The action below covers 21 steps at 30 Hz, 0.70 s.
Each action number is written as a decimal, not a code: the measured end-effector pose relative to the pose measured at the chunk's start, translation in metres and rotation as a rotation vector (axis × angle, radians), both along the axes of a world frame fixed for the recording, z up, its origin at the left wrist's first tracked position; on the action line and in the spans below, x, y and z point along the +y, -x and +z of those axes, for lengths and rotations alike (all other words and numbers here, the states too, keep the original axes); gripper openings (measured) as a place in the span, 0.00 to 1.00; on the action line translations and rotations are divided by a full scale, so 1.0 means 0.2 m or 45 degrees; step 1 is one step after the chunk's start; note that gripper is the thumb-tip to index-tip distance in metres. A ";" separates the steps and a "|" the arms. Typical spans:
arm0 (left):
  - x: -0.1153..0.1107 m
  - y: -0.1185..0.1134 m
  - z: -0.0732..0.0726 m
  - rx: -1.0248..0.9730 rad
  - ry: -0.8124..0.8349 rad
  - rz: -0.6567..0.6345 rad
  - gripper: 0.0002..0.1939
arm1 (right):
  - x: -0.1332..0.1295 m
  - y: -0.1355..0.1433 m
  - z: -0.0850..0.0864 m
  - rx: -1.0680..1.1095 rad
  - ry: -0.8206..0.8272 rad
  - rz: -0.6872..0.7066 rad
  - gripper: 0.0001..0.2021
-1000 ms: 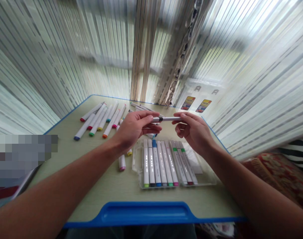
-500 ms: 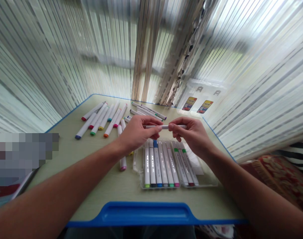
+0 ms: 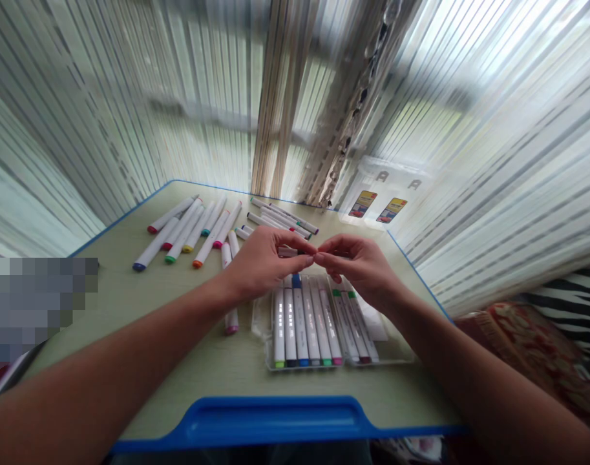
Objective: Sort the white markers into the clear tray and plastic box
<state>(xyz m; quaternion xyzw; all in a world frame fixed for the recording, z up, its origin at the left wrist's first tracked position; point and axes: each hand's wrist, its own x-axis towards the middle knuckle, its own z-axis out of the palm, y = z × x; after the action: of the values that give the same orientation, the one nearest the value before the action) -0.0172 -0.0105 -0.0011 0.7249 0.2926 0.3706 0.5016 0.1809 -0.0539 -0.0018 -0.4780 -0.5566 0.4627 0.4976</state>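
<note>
My left hand is closed around a slim white marker, mostly covered by the fingers. Part of its barrel shows between thumb and fingers, with a darker stretch toward the right. Thumb and forefinger of my right hand pinch together against my left fingertips, at the marker's right end. Just below both hands lies an open clear plastic case on the table. White markers with coloured ends stand side by side in its left section, and several more markers lie in the right section.
Loose white markers with coloured ends are spread at the table's back left. Another group of markers lies behind my hands. A clear lid-like plastic piece with labels leans at the back right, by string curtains. Blue edging borders the table.
My right hand has moved left along the marker until its fingertips meet those of my left hand. Less of the marker shows now. The whole view has shifted slightly.
</note>
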 end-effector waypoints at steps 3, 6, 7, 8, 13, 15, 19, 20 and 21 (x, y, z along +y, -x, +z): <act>0.00 0.00 0.01 -0.031 0.041 0.030 0.10 | 0.00 0.00 0.00 0.008 0.000 -0.009 0.16; 0.00 0.00 0.03 -0.061 0.061 0.120 0.11 | 0.01 -0.01 0.00 0.056 0.001 -0.010 0.15; 0.01 0.00 0.03 -0.072 0.061 0.152 0.11 | 0.01 -0.01 0.00 0.085 0.007 -0.005 0.14; 0.01 0.01 0.03 -0.079 0.059 0.180 0.11 | 0.02 -0.02 0.00 0.121 0.015 -0.001 0.14; 0.04 0.01 0.02 -0.147 0.097 0.256 0.12 | 0.02 -0.02 0.03 0.315 0.050 -0.045 0.15; 0.05 0.01 0.01 -0.213 0.146 0.236 0.12 | 0.02 -0.03 0.04 0.361 0.051 -0.063 0.15; 0.05 0.01 0.01 -0.316 0.222 0.228 0.12 | 0.02 -0.03 0.06 0.392 0.037 -0.140 0.12; 0.05 0.01 0.01 -0.341 0.245 0.239 0.12 | 0.03 -0.03 0.06 0.394 0.036 -0.159 0.11; 0.06 0.01 0.01 -0.368 0.271 0.247 0.11 | 0.03 -0.03 0.06 0.395 0.038 -0.174 0.11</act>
<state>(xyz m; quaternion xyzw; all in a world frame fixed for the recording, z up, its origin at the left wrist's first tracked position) -0.0185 0.0007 0.0006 0.5755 0.3236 0.4841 0.5742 0.1872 -0.0480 0.0100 -0.4450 -0.4324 0.5041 0.6007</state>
